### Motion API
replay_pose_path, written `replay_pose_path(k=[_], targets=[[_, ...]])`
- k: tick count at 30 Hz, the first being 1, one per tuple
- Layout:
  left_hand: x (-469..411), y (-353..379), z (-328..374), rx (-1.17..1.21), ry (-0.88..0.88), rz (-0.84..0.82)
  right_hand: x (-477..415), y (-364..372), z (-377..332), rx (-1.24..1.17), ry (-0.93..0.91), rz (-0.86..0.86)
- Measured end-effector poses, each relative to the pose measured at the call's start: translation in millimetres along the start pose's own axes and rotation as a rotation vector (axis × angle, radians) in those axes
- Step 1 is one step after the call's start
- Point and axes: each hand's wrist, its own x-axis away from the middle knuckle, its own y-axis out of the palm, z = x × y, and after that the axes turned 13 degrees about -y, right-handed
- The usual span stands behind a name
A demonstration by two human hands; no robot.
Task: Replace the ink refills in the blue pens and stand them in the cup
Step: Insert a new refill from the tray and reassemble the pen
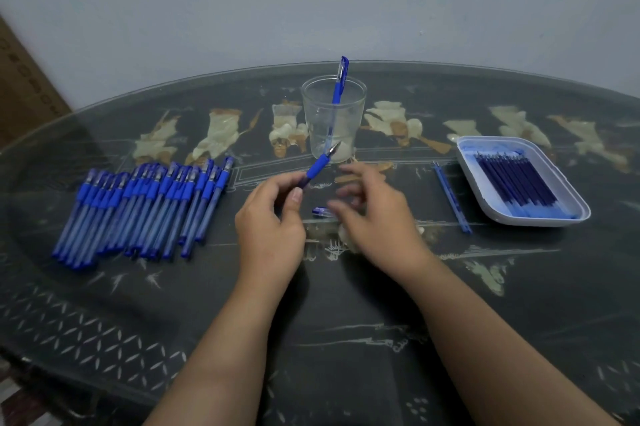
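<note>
The left hand (270,217) pinches an uncapped pen (320,164) in its fingers (296,197), tip raised toward the cup (332,120), where one finished pen (341,79) stands. The blurred right hand (374,217) hangs, fingers loosely spread, over the cap (322,212) on the bench (346,321), likely to recap it.

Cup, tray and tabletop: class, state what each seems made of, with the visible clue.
Cup: clear glass or plastic, glossy; the pen inside shows through its wall. Tray: white plastic, probably, matt, with rounded moulded rim and blue stains. Tabletop: seemingly a glass sheet over a dark patterned surface; its transparent edge catches light.
</note>
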Motion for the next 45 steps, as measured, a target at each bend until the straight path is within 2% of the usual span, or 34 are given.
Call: replay_pose_path(k=[1,3,5,6,8,10,12,14,20,28,34,38,45], targets=[[0.4,-0.4,0.9,0.014,-0.015,0.002,1.7,3.4,3.1,0.148,-0.083,-0.078],[1.3,-1.2,2.7,0.032,-0.028,-0.003,2.0,6.5,5.3,0.267,-0.196,-0.120],[1.8,-1.6,3.1,0.035,-0.021,-0.014,0.1,4.8,3.3,0.237,-0.196,-0.035],[1.8,-1.6,3.0,0.028,-0.012,-0.021,-2.0,0.8,0.3,0.171,-0.125,0.015],[1.7,-1.2,2.6,0.019,0.009,-0.043,-6.5,-11.5,-6.2,-0.100,0.099,0.100],[2.4,-0.4,2.9,-0.004,0.037,-0.087,-10.8,-26.5,-11.8,-0.486,0.275,0.197],[3.8,0.3,3.9,-0.044,0.061,-0.125,-15.0,-39.6,-16.5,-0.865,0.339,0.308],[3.9,0.5,3.2,-0.065,0.077,-0.142,-17.5,-46.6,-21.0,-1.060,0.320,0.392],[2.3,1.1,0.9,-0.090,0.086,-0.141,-17.1,-46.0,-27.7,-0.980,0.187,0.478],[1.6,0.6,-0.6,-0.087,0.082,-0.154,-12.2,-34.3,-30.1,-0.704,0.152,0.381],[2.3,-1.4,1.1,0.020,-0.026,-0.217,-11.7,-27.8,-33.7,-0.648,0.135,0.413],[2.4,-4.0,3.1,0.047,-0.066,-0.238,-9.7,-24.5,-33.5,-0.695,0.142,0.417],[1.8,-3.4,1.7,0.081,-0.070,-0.239,-6.3,-21.2,-29.9,-0.717,0.127,0.411]])
